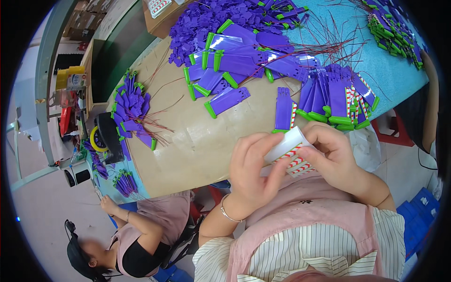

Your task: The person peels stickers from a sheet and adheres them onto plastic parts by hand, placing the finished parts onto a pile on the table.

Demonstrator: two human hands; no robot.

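Note:
A curled white sheet of stickers point(287, 144) with slanted red-and-white stripes is held close to my body, above the table's near edge. My left hand point(256, 164) pinches its left side between thumb and fingers. At the other side, my right hand point(331, 149) grips it, with the thumb over the striped face. Just beyond my fingers lies a flat purple piece point(283, 108) with a green end and a striped strip along its right edge. To its right, several similar purple pieces point(337, 96) overlap in a fan, some bearing striped strips.
A big heap of purple pieces point(202, 23) with thin red wires covers the far side of the brown table point(188, 141). More lie on the blue mat point(324, 23) at far right. Near a black-and-yellow tape dispenser point(104, 138), another bunch point(131, 105) lies. A co-worker point(141, 235) sits at lower left.

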